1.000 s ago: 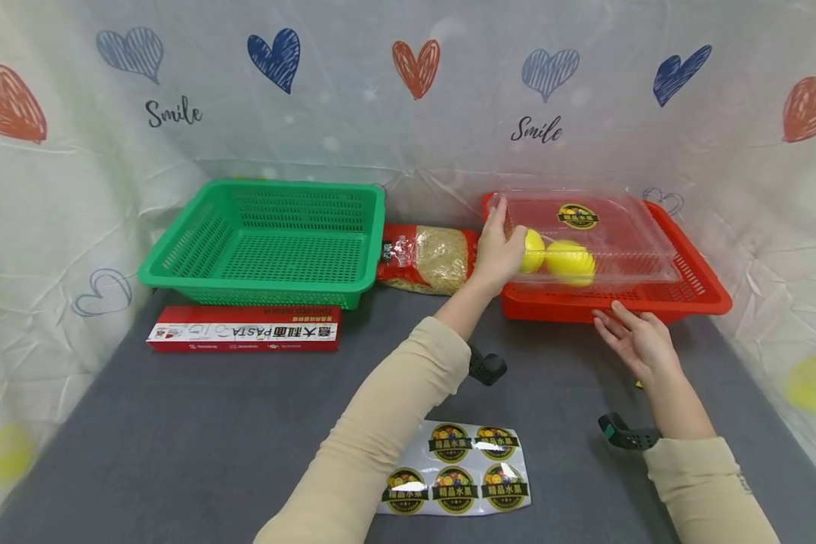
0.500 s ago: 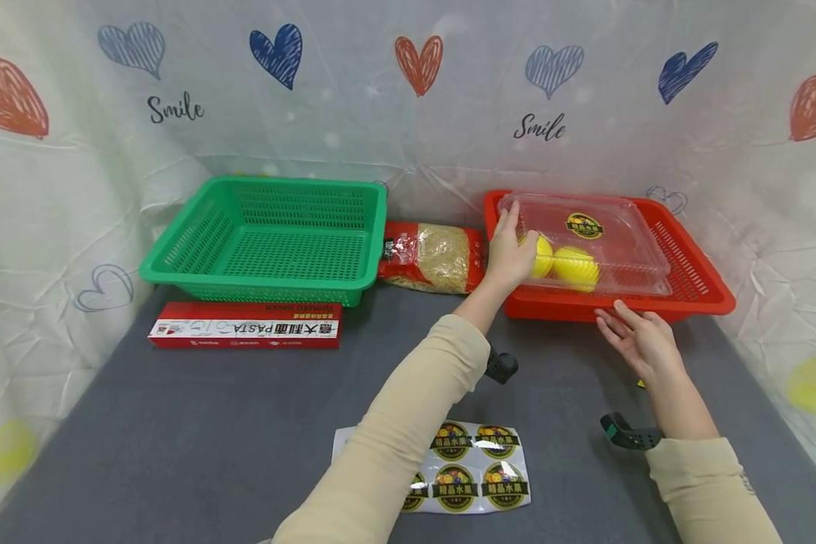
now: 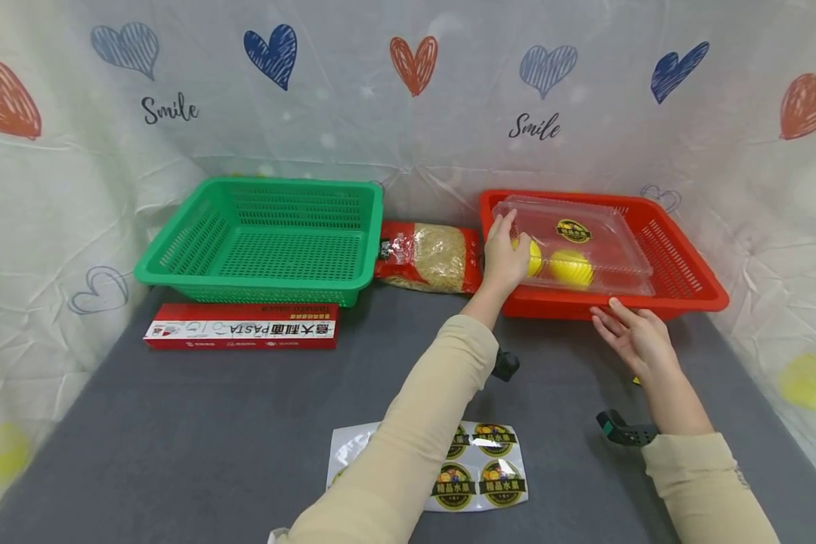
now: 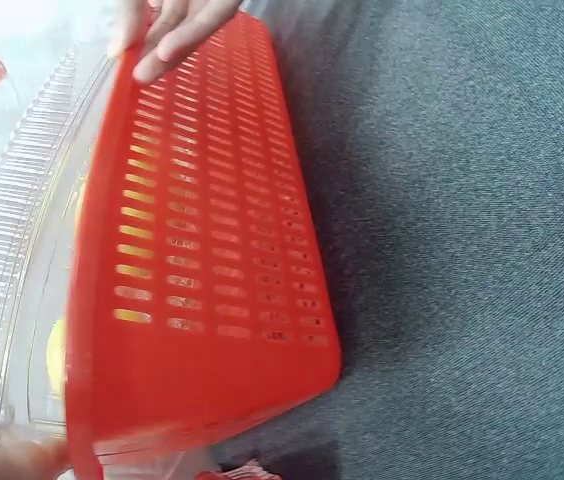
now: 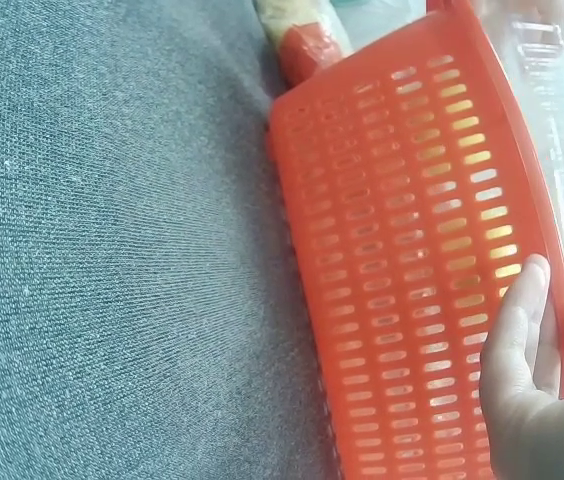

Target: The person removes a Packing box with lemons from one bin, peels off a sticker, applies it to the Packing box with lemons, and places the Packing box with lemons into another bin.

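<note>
In the head view, my left hand [image 3: 505, 255] grips the left side of a clear plastic fruit box [image 3: 608, 245] with a round black and gold sticker [image 3: 573, 230] on its lid. Yellow fruit [image 3: 571, 267] shows through its front. The box sits tilted within the red basket [image 3: 710, 293], inside its rim on the left side. My right hand [image 3: 642, 344] pinches the basket's front rim, thumb on top and fingers beneath, as the right wrist view [image 5: 537, 375] also shows. In the left wrist view, part of my left hand [image 4: 7, 458] appears at the box's corner.
A green basket [image 3: 258, 293] stands at the back left, with a red pasta box [image 3: 241, 332] in front. Between the baskets lies a red bag [image 3: 428, 257] of pale dry food. A sticker sheet [image 3: 476, 483] lies at the front, partly under my left sleeve.
My left hand has lowered the fruit box further into the red basket, and the box has shifted slightly left. My right hand has stayed on the basket's rim.
</note>
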The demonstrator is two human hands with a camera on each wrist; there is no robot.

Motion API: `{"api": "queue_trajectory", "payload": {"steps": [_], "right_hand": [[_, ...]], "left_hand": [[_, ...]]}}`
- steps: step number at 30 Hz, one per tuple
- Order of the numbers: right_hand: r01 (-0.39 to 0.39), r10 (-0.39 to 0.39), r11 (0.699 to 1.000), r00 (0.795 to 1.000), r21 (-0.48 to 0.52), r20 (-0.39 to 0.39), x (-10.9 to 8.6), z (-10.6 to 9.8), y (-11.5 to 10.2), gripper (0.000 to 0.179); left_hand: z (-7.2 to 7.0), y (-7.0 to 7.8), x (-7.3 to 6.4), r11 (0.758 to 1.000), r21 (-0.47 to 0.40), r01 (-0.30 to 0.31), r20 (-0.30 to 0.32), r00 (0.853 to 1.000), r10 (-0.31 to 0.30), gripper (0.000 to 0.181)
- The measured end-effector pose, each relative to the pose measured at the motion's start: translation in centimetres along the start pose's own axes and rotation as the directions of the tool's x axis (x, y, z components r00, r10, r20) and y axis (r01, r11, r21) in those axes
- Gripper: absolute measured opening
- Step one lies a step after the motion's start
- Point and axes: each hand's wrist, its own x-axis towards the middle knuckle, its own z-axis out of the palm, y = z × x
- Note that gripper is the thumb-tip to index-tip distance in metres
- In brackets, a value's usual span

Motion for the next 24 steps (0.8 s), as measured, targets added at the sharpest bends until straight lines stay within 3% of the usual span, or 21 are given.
{"api": "queue_trajectory", "payload": {"steps": [13, 20, 24], "right_hand": [[-0.004, 0.003, 0.999, 0.999, -0.031, -0.032, 0.0, 0.0, 0.0, 0.040], [0.000, -0.001, 0.999, 1.000, -0.036, -0.019, -0.1, 0.0, 0.1, 0.051], [0.000, -0.001, 1.000, 1.000, -0.030, -0.016, 0.0, 0.0, 0.1, 0.053]], "left_hand": [[0.4, -1.1, 0.1, 0.996, 0.030, -0.078, 0.043, 0.996, 0.077, 0.047], [0.2, -1.2, 0.1, 0.992, 0.081, -0.092, 0.092, 0.992, 0.085, 0.051], [0.1, -1.3, 0.2, 0.989, 0.099, -0.105, 0.090, 0.991, 0.097, 0.051]]}}
